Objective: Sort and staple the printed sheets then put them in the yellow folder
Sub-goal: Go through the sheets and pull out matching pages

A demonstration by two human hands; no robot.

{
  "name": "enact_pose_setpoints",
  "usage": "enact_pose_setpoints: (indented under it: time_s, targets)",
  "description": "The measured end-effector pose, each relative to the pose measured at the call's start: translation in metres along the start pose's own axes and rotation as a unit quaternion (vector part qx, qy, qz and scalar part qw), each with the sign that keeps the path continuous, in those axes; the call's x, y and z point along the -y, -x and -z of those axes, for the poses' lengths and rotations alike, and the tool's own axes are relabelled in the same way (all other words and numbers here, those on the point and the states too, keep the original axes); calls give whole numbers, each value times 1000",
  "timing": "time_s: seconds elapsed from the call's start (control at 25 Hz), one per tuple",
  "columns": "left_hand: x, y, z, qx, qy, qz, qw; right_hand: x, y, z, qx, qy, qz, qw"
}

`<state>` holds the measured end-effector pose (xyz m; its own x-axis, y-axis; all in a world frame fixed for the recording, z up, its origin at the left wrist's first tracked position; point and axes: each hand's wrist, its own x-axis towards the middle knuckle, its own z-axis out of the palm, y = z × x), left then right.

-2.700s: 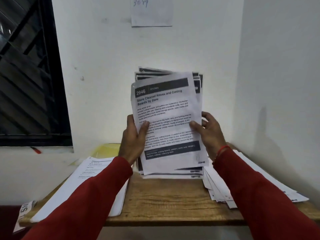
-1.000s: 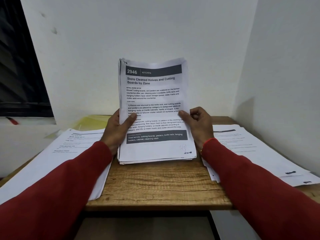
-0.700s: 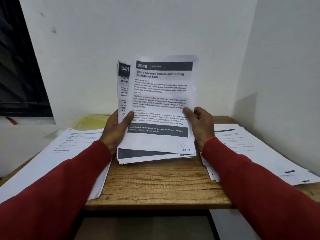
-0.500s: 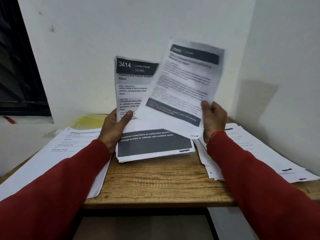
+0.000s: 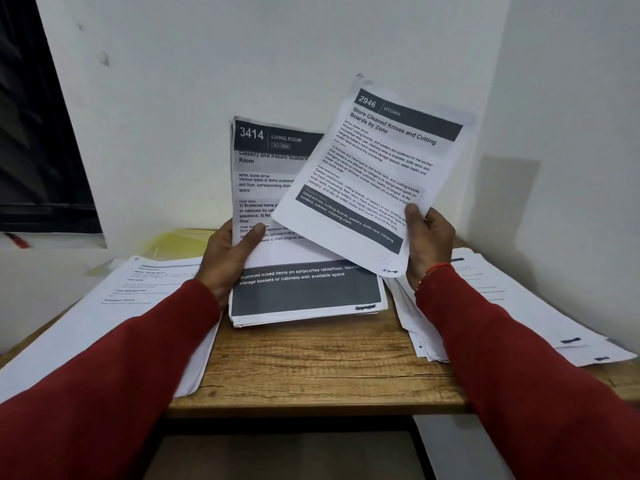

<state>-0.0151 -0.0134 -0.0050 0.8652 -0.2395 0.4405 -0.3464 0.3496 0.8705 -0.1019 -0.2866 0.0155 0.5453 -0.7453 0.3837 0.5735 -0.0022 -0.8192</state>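
My left hand (image 5: 228, 258) grips a thick stack of printed sheets (image 5: 270, 216) by its left edge. The stack stands on its lower edge on the wooden table (image 5: 311, 368); its top page reads "3414 Living Room". My right hand (image 5: 427, 244) pinches a single sheet (image 5: 374, 174) headed "2946 Kitchen" at its lower right corner. That sheet is tilted, lifted off the stack to the right. A yellow folder (image 5: 180, 242) lies flat behind my left hand, mostly covered by papers.
A pile of printed sheets (image 5: 114, 313) lies on the left of the table, overhanging its edge. Another fanned pile (image 5: 512, 306) lies on the right against the side wall. White walls close the back and right. A dark window (image 5: 38, 133) is at left.
My right hand has peeled the top "2946" sheet off the stack and swung it up and to the right, exposing the "3414" page. My left hand kept holding the stack.
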Motion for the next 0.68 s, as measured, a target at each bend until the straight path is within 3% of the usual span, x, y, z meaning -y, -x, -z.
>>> enact_pose_setpoints:
  time_s: [0.36,0.68]
  targets:
    - [0,2,-2,8,6,0,1000,1,8,-6,12,19,18,1000]
    - [1,0,-1,5,6,-2,1000,4,15,-10,76,15,18,997]
